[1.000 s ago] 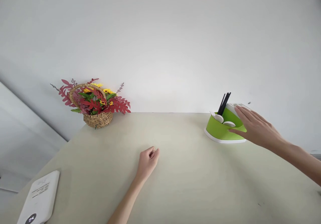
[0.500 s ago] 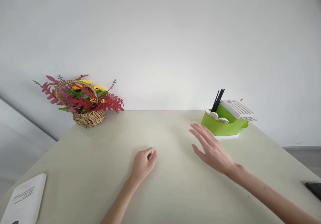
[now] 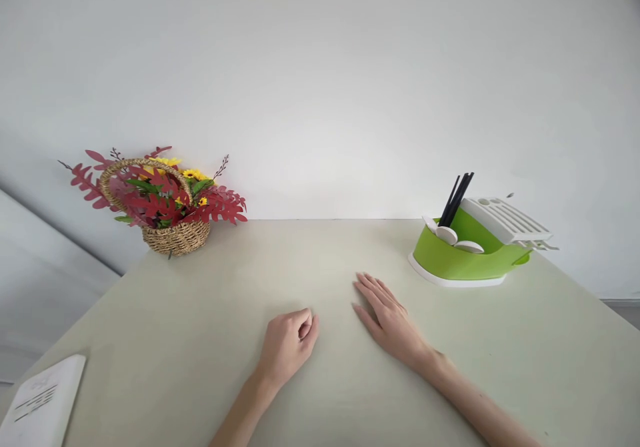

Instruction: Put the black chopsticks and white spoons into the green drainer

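Observation:
My left hand [image 3: 289, 341] rests on the pale table in a loose fist, thumb side up. Nothing shows in the hollow between its thumb and curled fingers. To its right, my right hand [image 3: 387, 319] lies palm down with its fingers stretched out, apart from any object. Beyond it stands a green utensil holder [image 3: 463, 263] with a white base and a slotted white rack [image 3: 507, 219] at its right end. Black chopsticks [image 3: 456, 200] and several white spoons [image 3: 469, 247] are in it.
A wicker basket [image 3: 177, 239] of red leaves and yellow artificial flowers stands at the back left. A white flat object [image 3: 43, 403] with dark lines lies at the near left, cut off by the frame. A plain wall [image 3: 320, 100] rises behind the table [image 3: 320, 253].
My right hand has drawn back and left from near the holder onto the table. The view has shifted slightly: the holder appears larger and farther right, and a black object at right left the frame.

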The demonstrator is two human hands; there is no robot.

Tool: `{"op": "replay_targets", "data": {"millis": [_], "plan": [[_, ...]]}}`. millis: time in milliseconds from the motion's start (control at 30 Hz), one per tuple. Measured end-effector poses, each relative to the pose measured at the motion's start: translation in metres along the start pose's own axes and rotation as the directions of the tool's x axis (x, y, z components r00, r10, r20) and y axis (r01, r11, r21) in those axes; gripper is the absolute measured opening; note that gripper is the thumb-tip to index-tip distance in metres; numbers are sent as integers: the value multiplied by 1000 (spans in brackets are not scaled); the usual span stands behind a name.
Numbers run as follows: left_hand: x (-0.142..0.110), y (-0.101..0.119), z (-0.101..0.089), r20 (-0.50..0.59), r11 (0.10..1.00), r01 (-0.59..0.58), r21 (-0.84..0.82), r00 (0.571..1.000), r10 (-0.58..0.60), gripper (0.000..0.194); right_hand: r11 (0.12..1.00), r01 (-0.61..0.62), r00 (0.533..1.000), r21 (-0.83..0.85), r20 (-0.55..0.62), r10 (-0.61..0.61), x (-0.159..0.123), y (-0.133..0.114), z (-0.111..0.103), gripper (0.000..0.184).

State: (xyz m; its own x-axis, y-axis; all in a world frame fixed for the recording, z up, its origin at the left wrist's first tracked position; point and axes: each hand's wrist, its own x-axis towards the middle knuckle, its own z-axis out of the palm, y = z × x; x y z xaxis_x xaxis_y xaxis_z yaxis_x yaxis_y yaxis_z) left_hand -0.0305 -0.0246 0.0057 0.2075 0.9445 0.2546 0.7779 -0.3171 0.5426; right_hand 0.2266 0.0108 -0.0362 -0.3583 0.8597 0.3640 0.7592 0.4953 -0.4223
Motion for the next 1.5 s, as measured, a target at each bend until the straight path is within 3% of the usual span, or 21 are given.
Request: {"op": "replay_targets", "data": {"millis": [167,633,1500], "plan": [[1,1,3,-20,996,-39,78,999,40,41,1000,19,1000,3,-13,-19,0,0,-1,53],[1,3,4,28,979,-173,108,985,171,41,1000,27,1000,5,-4,-27,-1,-2,-5,53],[2,4,-3,72,986,-138,90,989,131,40,998,50,998,24,-42,-49,2,-1,-2,52]]}}
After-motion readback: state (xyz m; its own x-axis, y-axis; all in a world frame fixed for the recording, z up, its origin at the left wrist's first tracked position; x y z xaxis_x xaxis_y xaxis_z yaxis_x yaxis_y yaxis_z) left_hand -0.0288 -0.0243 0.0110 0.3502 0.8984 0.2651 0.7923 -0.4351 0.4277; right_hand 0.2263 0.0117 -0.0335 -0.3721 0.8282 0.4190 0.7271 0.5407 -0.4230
